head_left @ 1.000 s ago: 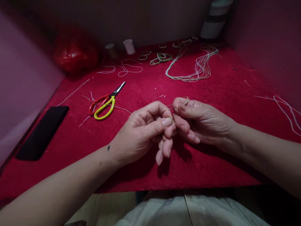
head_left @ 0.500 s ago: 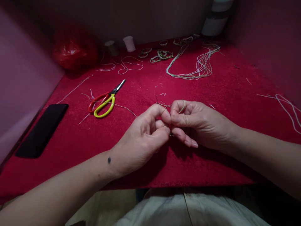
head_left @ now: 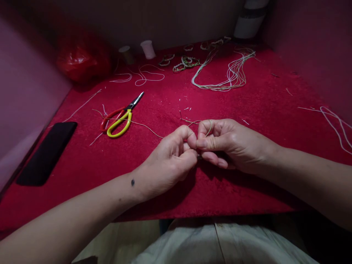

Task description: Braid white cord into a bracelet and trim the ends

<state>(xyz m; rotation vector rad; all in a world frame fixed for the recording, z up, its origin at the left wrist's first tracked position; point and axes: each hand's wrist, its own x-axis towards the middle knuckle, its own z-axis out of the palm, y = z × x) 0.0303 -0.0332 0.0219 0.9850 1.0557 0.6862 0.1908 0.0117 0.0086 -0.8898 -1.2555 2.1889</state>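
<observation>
My left hand [head_left: 170, 161] and my right hand [head_left: 229, 143] meet fingertip to fingertip low over the red cloth [head_left: 170, 190], near its front edge. Both are closed in a pinch on a thin pale cord [head_left: 192, 121]. The cord loops over my right forefinger, and its short ends stick out to the left above my left thumb. What lies between the fingertips is hidden.
Red-and-yellow scissors [head_left: 118, 119] lie to the left, with a black phone [head_left: 45, 153] further left. At the back are a bundle of long cords [head_left: 228, 75], several small braided loops [head_left: 183, 63], two spools [head_left: 137, 51] and a red bag [head_left: 79, 60]. More cords [head_left: 334, 126] lie at the right.
Both hands have dropped closer to the cloth. My left fingers, loosely curled before, have closed into a tighter pinch against my right fingertips.
</observation>
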